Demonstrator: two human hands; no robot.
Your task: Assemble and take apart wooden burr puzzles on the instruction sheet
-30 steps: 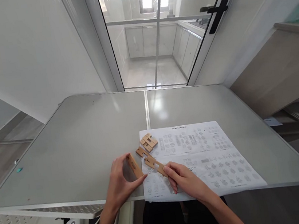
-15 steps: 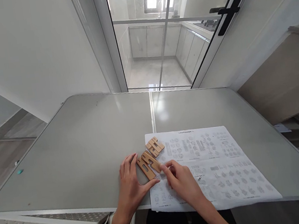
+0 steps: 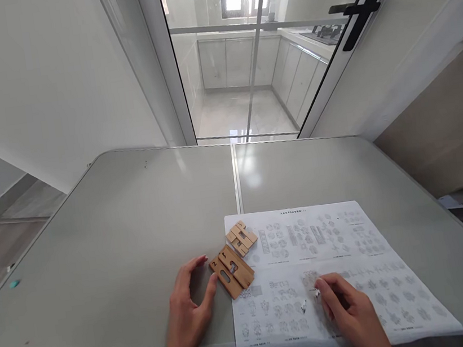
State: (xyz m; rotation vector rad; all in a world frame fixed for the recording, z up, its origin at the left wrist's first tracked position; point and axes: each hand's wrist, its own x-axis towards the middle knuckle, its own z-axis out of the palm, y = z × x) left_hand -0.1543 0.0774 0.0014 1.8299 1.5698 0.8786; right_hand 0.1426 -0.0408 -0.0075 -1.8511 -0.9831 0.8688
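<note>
As wood pcs 2 & 3 [image 3: 233, 276] straddle L edge of diagram sheet [image 3: 286, 263], L hand [image 3: 187, 310] is spread beside them; R hand [image 3: 347, 306] has fingertips together over sheet, pinch unclear. Prob. aligning pcs; lifting'd need L grip closed.

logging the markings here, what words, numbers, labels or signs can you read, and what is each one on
"2": on the long brown wooden block with a rounded slot.
"3": on the brown wooden block with a notched opening, lying beside it.
Mark on the pale cluster of notched wooden pieces: too small to read.
Heading and captions on the white paper sheet with grey diagrams: too small to read.
</note>
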